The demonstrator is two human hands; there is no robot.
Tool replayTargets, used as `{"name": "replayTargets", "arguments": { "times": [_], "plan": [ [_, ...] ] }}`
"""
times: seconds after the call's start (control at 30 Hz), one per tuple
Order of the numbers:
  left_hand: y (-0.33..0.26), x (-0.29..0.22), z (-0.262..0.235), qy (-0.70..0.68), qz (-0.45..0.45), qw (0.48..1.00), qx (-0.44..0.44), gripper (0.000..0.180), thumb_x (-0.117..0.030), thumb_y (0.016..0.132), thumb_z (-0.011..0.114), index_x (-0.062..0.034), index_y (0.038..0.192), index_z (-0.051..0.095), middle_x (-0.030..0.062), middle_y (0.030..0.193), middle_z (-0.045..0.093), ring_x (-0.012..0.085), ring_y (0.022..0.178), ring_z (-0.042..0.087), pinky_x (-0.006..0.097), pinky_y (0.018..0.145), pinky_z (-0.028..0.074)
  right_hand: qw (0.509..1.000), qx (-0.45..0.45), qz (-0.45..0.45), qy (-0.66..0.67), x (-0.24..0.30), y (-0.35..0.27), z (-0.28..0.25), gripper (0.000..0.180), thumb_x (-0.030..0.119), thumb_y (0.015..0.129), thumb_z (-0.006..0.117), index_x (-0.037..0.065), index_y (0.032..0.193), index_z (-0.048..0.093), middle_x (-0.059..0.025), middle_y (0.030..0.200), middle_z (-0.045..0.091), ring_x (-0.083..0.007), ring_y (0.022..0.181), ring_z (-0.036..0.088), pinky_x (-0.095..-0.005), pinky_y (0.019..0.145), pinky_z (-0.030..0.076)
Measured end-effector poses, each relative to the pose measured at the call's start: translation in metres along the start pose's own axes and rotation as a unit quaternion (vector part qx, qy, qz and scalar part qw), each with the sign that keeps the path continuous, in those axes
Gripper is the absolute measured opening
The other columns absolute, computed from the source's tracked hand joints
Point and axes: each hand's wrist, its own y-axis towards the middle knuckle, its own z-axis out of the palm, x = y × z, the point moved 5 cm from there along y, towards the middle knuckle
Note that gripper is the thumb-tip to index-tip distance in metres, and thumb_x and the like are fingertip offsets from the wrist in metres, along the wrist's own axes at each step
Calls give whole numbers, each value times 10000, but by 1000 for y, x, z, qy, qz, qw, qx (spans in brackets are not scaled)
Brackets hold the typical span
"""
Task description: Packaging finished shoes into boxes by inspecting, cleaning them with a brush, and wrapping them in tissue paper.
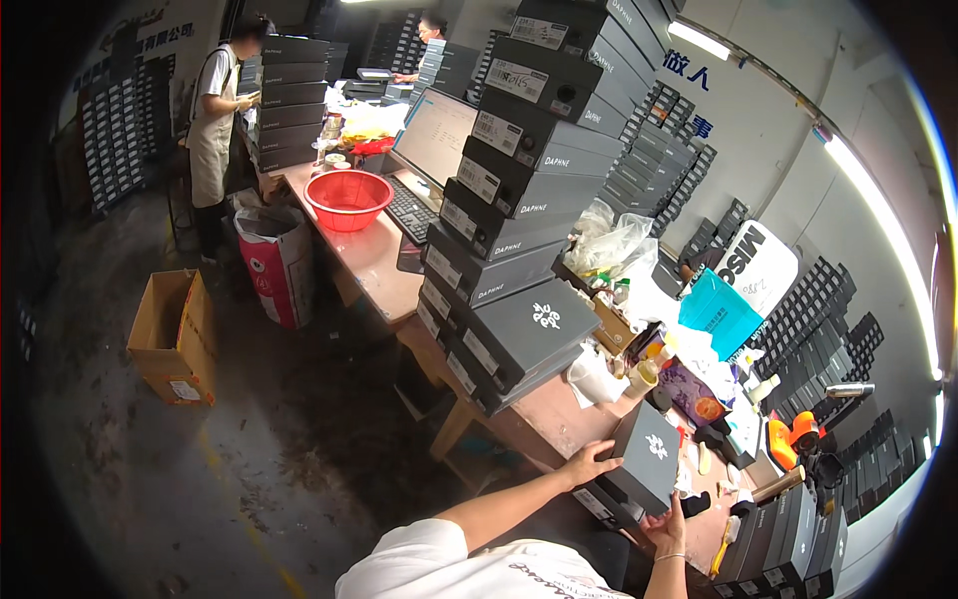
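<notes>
A dark grey shoebox (639, 469) with a white floral mark on its lid lies at the table's near edge, with my two hands on it. My left hand (591, 465) grips its left side, fingers over the lid's edge. At the near right corner my right hand (667, 523) holds the box, its thumb up along the side and its fingers partly under it. Below the left edge shows the labelled end of a box (599, 507); whether it is a second box or the same one's base, I cannot tell.
A tall leaning stack of shoeboxes (509, 235) stands to the left. Beyond it are a monitor (436, 135), keyboard (409, 208) and red basket (347, 200). A yellow-handled brush (725, 544) and more boxes (768, 544) lie right. A person (215, 120) stands far left.
</notes>
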Motion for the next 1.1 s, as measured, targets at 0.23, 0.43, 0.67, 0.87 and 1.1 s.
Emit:
{"name": "replayTargets", "arguments": {
  "times": [0.23, 0.43, 0.67, 0.87, 1.1],
  "plan": [
    [10, -83, -9, 231, 121, 965, 9, 844, -628, 801, 630, 61, 1274, 520, 264, 1303, 517, 354, 1226, 506, 397, 1027, 405, 935, 224, -79, 263, 26, 18, 48, 193, 256, 914, 644, 87, 1006, 647, -7, 901, 693, -84, 704, 628, -190, 480, 444],
    [14, -31, -19, 297, 74, 946, 108, 961, -785, 769, 503, 54, 1234, 550, 265, 1223, 577, 365, 1144, 567, 419, 977, 434, 958, 113, -211, -159, -12, -12, 119, 557, 137, 899, 642, 38, 1381, 383, -41, 862, 618, -96, 583, 552, -240, 477, 478],
    [-18, -46, -92, 193, 131, 936, -263, 478, -332, 927, 544, -1, 1271, 521, 236, 1174, 603, 375, 1095, 576, 434, 933, 456, 570, 145, -609, -532, 110, -64, 245, 361, 110, 817, 696, 10, 1143, 575, -117, 949, 617, -194, 712, 623, -324, 659, 500],
    [-60, -125, -110, 183, 274, 910, -253, 356, -189, 921, 574, -12, 1228, 538, 185, 1184, 573, 324, 1072, 577, 394, 924, 464, 382, 181, -767, -482, 195, -238, 480, 541, 166, 758, 767, 15, 1193, 484, -147, 1138, 525, -329, 1035, 544, -393, 916, 442],
    [-49, -139, -105, 135, 276, 925, -224, 304, -158, 923, 587, -27, 1196, 568, 144, 1179, 571, 238, 935, 640, 331, 837, 530, 93, -50, -831, -546, 221, -271, 667, 990, 274, 671, 831, 246, 1484, 267, -198, 1481, 291, -381, 1354, 305, -509, 1074, 312]
  ]
}}
